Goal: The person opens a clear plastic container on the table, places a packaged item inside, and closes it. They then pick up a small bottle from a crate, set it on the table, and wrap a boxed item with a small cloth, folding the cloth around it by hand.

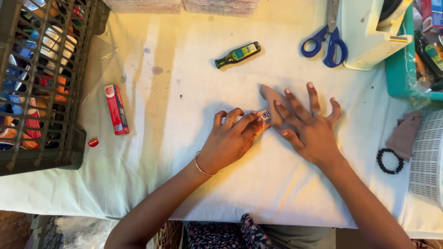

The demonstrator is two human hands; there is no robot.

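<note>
Pale, flat and packet-like, a small sachet (268,102) lies under my two hands on the desk (194,83), which is draped in creased white cloth. My right hand (310,124) is spread wide, fingers fanned, palm pressing down on the sachet's right part. My left hand (232,137) is half curled, fingertips pinching the sachet's lower left edge where a printed patch shows. Neither hand lifts it; the sachet sits flat at mid-desk, its top corner poking out between my hands.

Moving outward: a small dark-green glass bottle (238,54) with a yellow-green label lies on its side above my hands, well apart. To the left, a slim red carton (116,109) lies flat, a tiny red cap (93,142) near it. A dark plastic crate (41,83), lattice-walled and full of packets, fills the left edge. Blue-handled scissors (326,39) rest beside a white machine (369,32) at top right. A black bead bracelet (390,161) lies to the right, near a white slotted basket (427,157).
</note>
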